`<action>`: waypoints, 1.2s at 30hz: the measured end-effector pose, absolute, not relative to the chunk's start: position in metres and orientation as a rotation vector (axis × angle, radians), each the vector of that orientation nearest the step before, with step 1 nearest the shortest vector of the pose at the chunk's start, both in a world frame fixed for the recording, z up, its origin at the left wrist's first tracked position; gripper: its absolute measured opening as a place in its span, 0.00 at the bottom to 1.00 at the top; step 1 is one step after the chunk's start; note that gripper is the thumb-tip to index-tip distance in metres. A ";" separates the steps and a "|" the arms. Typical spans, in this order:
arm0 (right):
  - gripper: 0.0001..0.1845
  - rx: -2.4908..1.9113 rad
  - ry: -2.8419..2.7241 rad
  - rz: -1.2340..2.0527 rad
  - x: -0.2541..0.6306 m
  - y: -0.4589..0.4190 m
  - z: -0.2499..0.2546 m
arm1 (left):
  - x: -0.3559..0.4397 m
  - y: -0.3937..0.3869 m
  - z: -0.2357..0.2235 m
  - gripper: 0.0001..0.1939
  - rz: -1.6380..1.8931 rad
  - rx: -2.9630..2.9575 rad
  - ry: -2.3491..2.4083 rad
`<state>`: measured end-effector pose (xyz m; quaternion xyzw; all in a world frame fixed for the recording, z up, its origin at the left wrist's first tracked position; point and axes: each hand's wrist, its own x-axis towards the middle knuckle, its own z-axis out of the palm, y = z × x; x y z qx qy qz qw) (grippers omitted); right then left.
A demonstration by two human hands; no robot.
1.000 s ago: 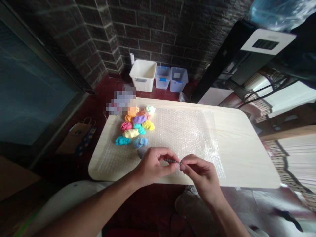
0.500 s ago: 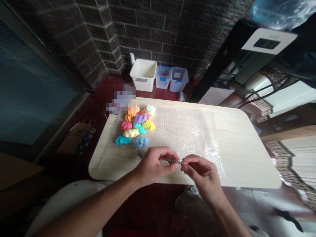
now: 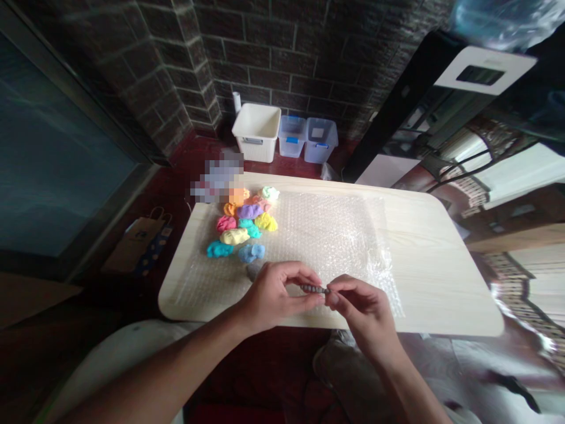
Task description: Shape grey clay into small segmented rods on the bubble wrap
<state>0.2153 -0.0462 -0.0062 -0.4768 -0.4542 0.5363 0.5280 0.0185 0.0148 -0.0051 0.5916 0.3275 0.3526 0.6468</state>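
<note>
A thin grey strip with bead-like segments [image 3: 313, 289], which looks like modelling clay, is held above the near side of the table. My right hand [image 3: 364, 309] pinches its right end between thumb and index finger. Curled round the rest of it is my left hand [image 3: 278, 294], its thumb below and fingers above; their exact contact is partly hidden. Behind my left hand a grey clay lump [image 3: 253, 270] shows in part. Farther off lie a blue lump [image 3: 251, 253], a teal lump [image 3: 219, 249], a pale yellow lump [image 3: 235, 236] and several other coloured lumps.
Bubble wrap [image 3: 335, 235] is spread over the pale wooden table [image 3: 441, 265]. Beyond the far edge, a white bin [image 3: 258, 141] and two clear plastic boxes [image 3: 320, 144] stand on the floor by the brick wall. A paper bag [image 3: 135, 244] is at left, a water dispenser [image 3: 481, 70] at right.
The thumb and index finger of my left hand have spread slightly, showing more of the grey strip. My right hand has shifted a little rightward, keeping its pinch.
</note>
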 end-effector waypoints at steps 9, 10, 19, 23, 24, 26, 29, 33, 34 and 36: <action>0.03 -1.170 -1.011 1.263 0.222 -0.049 -0.014 | 0.018 0.017 -0.003 0.08 0.830 1.380 0.777; 0.04 -1.174 -0.994 1.274 0.222 -0.049 -0.014 | 0.018 0.017 -0.003 0.07 0.830 1.386 0.783; 0.07 -1.205 -0.937 1.308 0.222 -0.050 -0.015 | 0.018 0.017 -0.002 0.06 0.818 1.432 0.811; 0.06 -1.215 -0.962 1.293 0.221 -0.048 -0.012 | 0.018 0.017 -0.002 0.05 0.820 1.473 0.830; 0.06 -1.216 -0.965 1.295 0.221 -0.048 -0.011 | 0.018 0.018 -0.002 0.05 0.820 1.479 0.836; 0.07 -1.208 -0.966 1.298 0.221 -0.047 -0.011 | 0.018 0.018 -0.001 0.05 0.827 1.472 0.851; 0.11 -1.193 -0.968 1.277 0.221 -0.046 -0.011 | 0.018 0.020 0.000 0.06 0.839 1.439 0.864; 0.12 -1.173 -1.022 1.240 0.219 -0.045 -0.009 | 0.017 0.021 -0.001 0.07 0.836 1.420 0.858; 0.12 -1.166 -1.038 1.238 0.219 -0.045 -0.008 | 0.017 0.021 -0.002 0.07 0.829 1.427 0.856; 0.12 -1.169 -1.074 1.224 0.217 -0.045 -0.006 | 0.016 0.021 -0.002 0.07 0.820 1.474 0.859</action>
